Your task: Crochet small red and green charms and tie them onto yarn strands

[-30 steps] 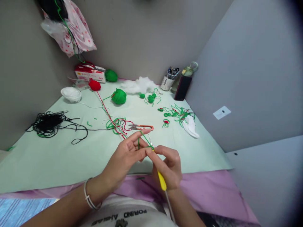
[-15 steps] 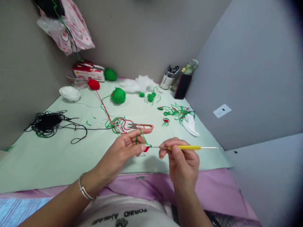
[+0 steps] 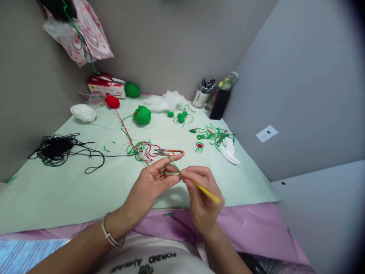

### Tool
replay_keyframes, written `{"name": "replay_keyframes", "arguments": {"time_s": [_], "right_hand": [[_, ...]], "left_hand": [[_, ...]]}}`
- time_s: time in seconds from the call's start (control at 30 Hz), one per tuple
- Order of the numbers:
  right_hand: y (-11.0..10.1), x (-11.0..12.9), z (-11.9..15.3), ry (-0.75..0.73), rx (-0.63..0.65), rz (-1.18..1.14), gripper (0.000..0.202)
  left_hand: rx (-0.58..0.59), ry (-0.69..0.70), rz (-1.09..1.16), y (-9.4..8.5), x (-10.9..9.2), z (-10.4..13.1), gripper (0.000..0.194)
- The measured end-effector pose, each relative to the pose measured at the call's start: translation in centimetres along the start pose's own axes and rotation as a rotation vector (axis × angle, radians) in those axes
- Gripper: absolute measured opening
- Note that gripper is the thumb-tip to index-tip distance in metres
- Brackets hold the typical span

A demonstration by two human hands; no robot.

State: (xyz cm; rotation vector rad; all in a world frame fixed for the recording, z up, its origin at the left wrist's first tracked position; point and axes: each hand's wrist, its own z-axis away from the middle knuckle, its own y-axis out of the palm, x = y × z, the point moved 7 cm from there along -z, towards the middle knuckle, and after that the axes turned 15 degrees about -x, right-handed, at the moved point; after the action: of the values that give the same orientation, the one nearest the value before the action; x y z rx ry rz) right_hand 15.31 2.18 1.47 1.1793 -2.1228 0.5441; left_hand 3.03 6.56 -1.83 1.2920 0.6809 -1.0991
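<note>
My left hand (image 3: 154, 180) has its thumb and fingers pinched together on a small crochet piece, now mostly hidden by the fingertips. A green yarn strand (image 3: 173, 163) runs from its stretched index finger down to the pinch. My right hand (image 3: 203, 199) grips a crochet hook (image 3: 207, 192) by its yellow handle. The hook slants down to the right, its metal tip at the yarn by my left fingertips. Just beyond my left index finger lie thread snips (image 3: 169, 152) with orange handles. A tangle of red, white and green yarn (image 3: 144, 151) sits beside them.
Black yarn (image 3: 58, 148) lies at left, with white (image 3: 83, 113), red (image 3: 112, 101) and green yarn balls (image 3: 142, 115) behind. White stuffing (image 3: 168, 101), a pen cup (image 3: 201, 97) and a phone (image 3: 220, 104) stand along the back. Green yarn scraps (image 3: 215, 135) lie at right.
My right hand has moved left and closer to my left hand. The hook has swung from level to slanting down-right, and the red part of the crochet piece has gone out of sight.
</note>
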Motion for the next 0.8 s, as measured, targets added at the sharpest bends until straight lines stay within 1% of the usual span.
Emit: {"name": "replay_keyframes", "arguments": {"time_s": [0.07,0.1,0.13,0.17,0.23,0.33,0.4,0.43,0.5,0.57,0.6,0.8], "right_hand": [[0.1,1.1,0.5,-0.204,0.011,0.119,0.038],[0.1,1.3,0.6,-0.255,0.012,0.14,0.039],[0.0,1.4,0.5,-0.258,0.009,0.128,0.039],[-0.1,1.2,0.3,-0.211,-0.002,0.096,0.037],[-0.7,0.4,-0.4,-0.037,-0.067,-0.007,0.031],[-1.2,-1.0,-1.1,0.241,-0.143,-0.22,0.022],[-0.7,-1.5,-1.1,0.348,-0.112,-0.337,0.021],[-0.4,-1.5,-1.1,0.362,-0.085,-0.36,0.02],[0.1,-1.5,-1.0,0.335,-0.044,-0.342,0.017],[0.2,-1.5,-0.9,0.307,-0.039,-0.308,0.017],[0.2,-1.7,-0.9,0.316,-0.043,-0.308,0.017],[0.1,-3.1,-0.4,0.501,-0.035,-0.382,0.015]], "left_hand": [[0.0,-0.069,0.046,0.1,0.5,0.0,0.05],[0.015,-0.124,0.07,0.2,0.8,0.1,0.049],[0.032,-0.178,0.095,0.3,1.1,0.1,0.048],[0.044,-0.219,0.117,0.3,1.2,0.1,0.046],[0.035,-0.239,0.15,0.0,0.9,0.0,0.039],[-0.006,-0.18,0.139,-0.5,0.0,-0.2,0.031],[0.004,-0.15,0.098,-0.3,-0.2,0.0,0.034],[0.014,-0.137,0.075,-0.1,-0.2,0.1,0.037],[0.034,-0.109,0.034,0.3,-0.1,0.3,0.04],[0.043,-0.079,-0.001,0.4,-0.1,0.5,0.039],[0.043,-0.065,-0.018,0.4,-0.1,0.5,0.038],[0.037,-0.028,-0.072,-0.1,-0.2,0.4,0.039]]}}
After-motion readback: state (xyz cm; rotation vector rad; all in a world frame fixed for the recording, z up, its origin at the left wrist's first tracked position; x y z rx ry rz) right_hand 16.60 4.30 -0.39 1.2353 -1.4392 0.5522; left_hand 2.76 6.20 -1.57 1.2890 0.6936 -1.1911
